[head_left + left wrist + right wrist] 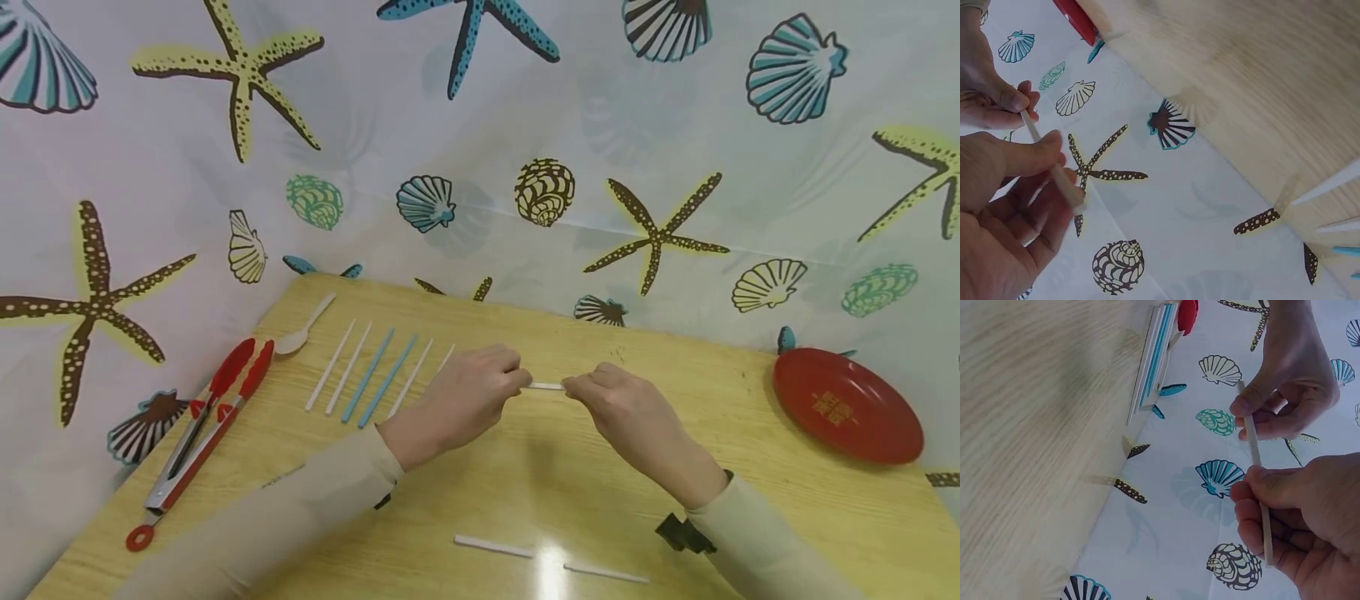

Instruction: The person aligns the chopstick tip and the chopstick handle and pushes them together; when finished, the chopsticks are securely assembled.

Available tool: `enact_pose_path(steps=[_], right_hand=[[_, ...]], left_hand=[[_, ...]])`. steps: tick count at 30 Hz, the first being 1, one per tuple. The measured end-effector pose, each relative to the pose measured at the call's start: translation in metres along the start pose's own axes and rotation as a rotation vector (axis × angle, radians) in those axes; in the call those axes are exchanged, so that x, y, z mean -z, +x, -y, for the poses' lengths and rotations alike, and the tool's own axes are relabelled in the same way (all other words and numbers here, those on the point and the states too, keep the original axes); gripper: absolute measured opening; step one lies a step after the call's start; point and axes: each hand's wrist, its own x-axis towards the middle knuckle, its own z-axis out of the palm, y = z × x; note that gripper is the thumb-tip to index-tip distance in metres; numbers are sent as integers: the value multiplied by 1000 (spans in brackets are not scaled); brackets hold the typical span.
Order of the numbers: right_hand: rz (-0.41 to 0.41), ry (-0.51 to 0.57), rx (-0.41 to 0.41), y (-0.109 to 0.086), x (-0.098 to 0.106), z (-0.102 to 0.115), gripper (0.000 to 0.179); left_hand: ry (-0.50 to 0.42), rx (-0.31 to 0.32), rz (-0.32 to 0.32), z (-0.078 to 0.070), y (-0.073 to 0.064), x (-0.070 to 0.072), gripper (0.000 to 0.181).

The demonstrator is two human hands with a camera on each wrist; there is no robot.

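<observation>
A slim white chopstick (546, 386) is held level above the table between my two hands. My left hand (474, 398) pinches one part of it between thumb and fingers. Gripping the other part is my right hand (628, 417), a short way off. In the right wrist view the chopstick (1254, 447) runs through both hands, one end lying along the right fingers. The left wrist view shows its blunt end (1069, 190) past the left thumb. Two more white sticks, one nearer the middle (493, 547) and one farther right (606, 573), lie near the front.
Left of my hands, white chopsticks (330, 365) and blue chopsticks (387, 381) lie side by side. A white spoon (294, 340) and red-tipped tongs (202, 442) lie farther left. A red oval plate (802, 392) sits at the right. A patterned cloth (495, 250) stands behind the table.
</observation>
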Motion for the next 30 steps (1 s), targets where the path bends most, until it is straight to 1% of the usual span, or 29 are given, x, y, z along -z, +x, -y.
enact_pose_path(steps=[3,5,7,9,13,16,17,19,21,23,25,27,30], right_hand=[[18,-10,14,3,0,-1,18],[18,-18,22,5,-1,-1,18],[10,-29,29,7,-1,-2,18],[-3,-51,34,8,-1,-2,18],[-21,-73,36,12,4,-2,21],[-16,-80,33,13,7,-3,26],[-14,-80,33,13,8,-2,28],[2,-70,31,11,10,-1,30],[26,-44,33,8,10,0,30],[84,4,24,4,10,3,28],[181,69,15,-2,11,7,25],[326,175,-3,-8,11,12,21],[586,363,-59,-15,13,23,19]], left_hand=[[49,28,61,-1,0,0,10],[64,50,87,-1,0,-1,9],[58,72,101,-1,0,-2,8],[29,102,113,0,0,-3,8],[-88,184,151,5,1,-2,8],[-196,286,228,13,1,-3,10],[-240,326,253,17,0,-5,10],[-349,401,283,24,-2,-9,12],[-474,472,285,33,-5,-13,14],[-603,538,280,40,-9,-16,16],[-716,615,295,47,-13,-18,18],[-822,705,331,52,-16,-20,18],[-967,821,389,57,-21,-23,16]])
